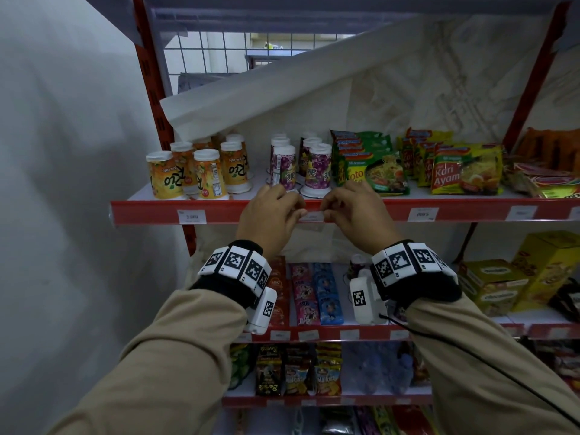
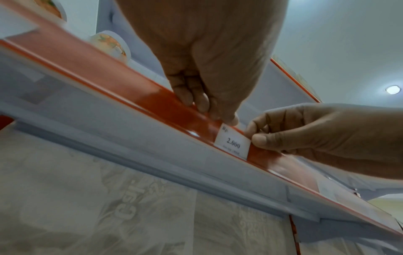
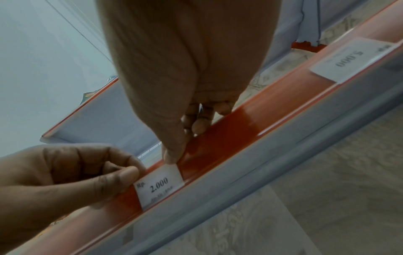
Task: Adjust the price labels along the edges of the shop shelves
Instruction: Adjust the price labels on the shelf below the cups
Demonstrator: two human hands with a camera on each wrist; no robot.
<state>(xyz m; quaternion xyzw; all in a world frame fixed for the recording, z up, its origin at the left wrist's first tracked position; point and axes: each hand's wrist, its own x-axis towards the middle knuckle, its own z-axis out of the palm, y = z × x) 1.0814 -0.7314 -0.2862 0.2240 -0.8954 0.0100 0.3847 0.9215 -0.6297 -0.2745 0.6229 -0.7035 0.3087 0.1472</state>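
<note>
A white price label reading "Rp. 2.000" sits in the red strip on the upper shelf's front edge, below the purple cups. My left hand pinches the label's left end between thumb and curled forefinger, thumb tip at its upper left corner. On the other end my right hand does the same, thumb and forefinger closed on the label's right edge. In the head view the hands hide most of the label.
More labels sit along the same strip: "2.000" at left, an upside-down "5.000" and another at right. Orange cups, purple cups and noodle packs stand above. Stocked shelves lie below; a wall stands left.
</note>
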